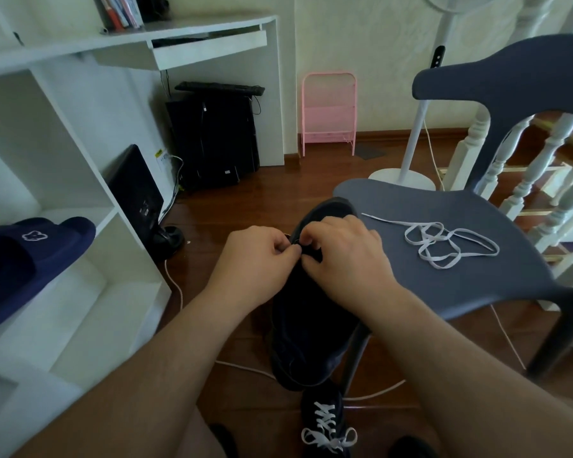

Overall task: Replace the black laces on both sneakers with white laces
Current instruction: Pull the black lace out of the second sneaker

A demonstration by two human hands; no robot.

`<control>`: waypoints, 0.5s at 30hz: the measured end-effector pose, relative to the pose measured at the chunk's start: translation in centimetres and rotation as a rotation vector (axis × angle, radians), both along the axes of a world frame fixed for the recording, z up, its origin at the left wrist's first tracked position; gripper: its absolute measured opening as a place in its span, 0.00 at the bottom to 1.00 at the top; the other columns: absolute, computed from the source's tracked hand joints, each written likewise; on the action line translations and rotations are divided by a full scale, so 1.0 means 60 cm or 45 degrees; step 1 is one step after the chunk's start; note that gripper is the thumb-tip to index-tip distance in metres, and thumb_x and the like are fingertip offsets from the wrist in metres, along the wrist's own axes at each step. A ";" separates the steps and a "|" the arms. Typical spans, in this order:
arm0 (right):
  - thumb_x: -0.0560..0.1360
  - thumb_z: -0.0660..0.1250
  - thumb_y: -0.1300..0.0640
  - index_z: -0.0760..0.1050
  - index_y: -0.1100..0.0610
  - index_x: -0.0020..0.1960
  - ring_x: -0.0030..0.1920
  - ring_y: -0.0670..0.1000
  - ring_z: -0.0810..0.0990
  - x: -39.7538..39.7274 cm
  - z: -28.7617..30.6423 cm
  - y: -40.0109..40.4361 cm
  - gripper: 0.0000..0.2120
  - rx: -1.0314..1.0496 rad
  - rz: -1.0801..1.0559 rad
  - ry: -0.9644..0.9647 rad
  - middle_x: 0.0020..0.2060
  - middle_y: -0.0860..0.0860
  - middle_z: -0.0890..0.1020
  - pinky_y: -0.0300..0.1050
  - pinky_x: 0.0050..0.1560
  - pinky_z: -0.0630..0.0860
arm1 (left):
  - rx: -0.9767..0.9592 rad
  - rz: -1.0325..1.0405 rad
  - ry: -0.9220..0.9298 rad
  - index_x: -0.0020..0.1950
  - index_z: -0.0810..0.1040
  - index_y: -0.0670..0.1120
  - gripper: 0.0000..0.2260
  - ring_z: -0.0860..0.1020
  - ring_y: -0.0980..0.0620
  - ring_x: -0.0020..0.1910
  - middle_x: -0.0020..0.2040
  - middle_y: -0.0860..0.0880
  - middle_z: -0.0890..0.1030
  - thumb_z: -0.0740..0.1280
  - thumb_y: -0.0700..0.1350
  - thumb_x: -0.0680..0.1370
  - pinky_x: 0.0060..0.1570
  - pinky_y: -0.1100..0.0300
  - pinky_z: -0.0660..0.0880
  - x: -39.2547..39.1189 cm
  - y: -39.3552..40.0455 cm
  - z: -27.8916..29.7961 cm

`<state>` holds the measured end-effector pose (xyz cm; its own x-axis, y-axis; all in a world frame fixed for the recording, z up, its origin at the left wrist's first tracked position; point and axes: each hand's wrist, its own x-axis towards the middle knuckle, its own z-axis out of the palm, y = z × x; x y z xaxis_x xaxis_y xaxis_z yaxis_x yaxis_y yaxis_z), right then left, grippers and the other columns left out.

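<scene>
a blue-grey chair [460,259] stands right of centre, a loose white lace [444,242] lying coiled on its seat. white shelving [80,193] at left carries navy slippers [30,256]. both forearms cross the lower view and cover much of the dark sneaker [308,325], which sits against the chair's front edge, long axis running away from the viewer, toe farthest. its upper is near black. left hand [255,259] and right hand [348,256], fingers curled, pinch at its lacing area. a second sneaker [326,424], white-laced, lies on the floor below.
</scene>
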<state>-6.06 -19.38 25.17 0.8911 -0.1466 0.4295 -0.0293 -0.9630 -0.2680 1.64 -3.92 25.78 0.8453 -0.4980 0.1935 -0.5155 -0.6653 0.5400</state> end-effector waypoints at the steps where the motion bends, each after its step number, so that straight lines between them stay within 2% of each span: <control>1: 0.78 0.68 0.46 0.80 0.42 0.51 0.52 0.50 0.74 0.001 0.000 -0.001 0.04 -0.013 -0.013 -0.006 0.45 0.42 0.79 0.49 0.47 0.66 | 0.011 0.006 0.002 0.34 0.81 0.53 0.18 0.79 0.64 0.34 0.31 0.63 0.80 0.69 0.58 0.81 0.24 0.69 0.65 0.001 0.000 -0.001; 4: 0.79 0.67 0.47 0.81 0.43 0.48 0.50 0.51 0.74 0.004 0.006 -0.006 0.05 0.006 -0.048 0.012 0.42 0.42 0.80 0.49 0.46 0.67 | 0.005 0.016 0.033 0.34 0.82 0.52 0.18 0.79 0.65 0.33 0.30 0.61 0.81 0.69 0.58 0.82 0.24 0.71 0.66 0.007 0.008 -0.002; 7: 0.77 0.65 0.49 0.81 0.47 0.48 0.50 0.56 0.78 0.007 0.021 -0.043 0.07 0.082 -0.263 0.084 0.42 0.47 0.83 0.52 0.47 0.75 | -0.027 0.047 0.072 0.35 0.82 0.53 0.17 0.79 0.64 0.32 0.30 0.59 0.81 0.70 0.59 0.81 0.24 0.71 0.66 0.011 0.017 0.002; 10: 0.77 0.66 0.51 0.80 0.49 0.46 0.53 0.61 0.79 -0.004 0.031 -0.098 0.05 0.247 -0.471 0.318 0.45 0.52 0.82 0.59 0.56 0.78 | -0.063 0.068 0.086 0.36 0.83 0.53 0.17 0.79 0.62 0.32 0.31 0.58 0.81 0.70 0.59 0.82 0.29 0.66 0.68 0.014 0.021 0.004; 12: 0.76 0.68 0.51 0.79 0.47 0.49 0.56 0.60 0.79 -0.011 0.030 -0.107 0.03 0.330 -0.420 0.400 0.50 0.52 0.81 0.61 0.60 0.77 | -0.067 0.067 0.091 0.36 0.82 0.53 0.17 0.79 0.62 0.31 0.30 0.59 0.80 0.70 0.58 0.82 0.27 0.69 0.66 0.010 0.020 0.005; 15: 0.72 0.67 0.48 0.74 0.43 0.56 0.58 0.55 0.75 -0.011 0.029 -0.067 0.13 0.321 -0.176 0.236 0.53 0.46 0.76 0.60 0.59 0.76 | -0.042 0.046 0.086 0.35 0.82 0.53 0.17 0.79 0.63 0.31 0.30 0.60 0.81 0.70 0.58 0.82 0.25 0.71 0.65 0.006 0.015 0.004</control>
<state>-6.73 -23.40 26.90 0.9149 -0.3526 0.1968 -0.2258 -0.8507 -0.4747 2.02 -3.04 26.03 0.8745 -0.4610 0.1510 -0.4529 -0.6644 0.5945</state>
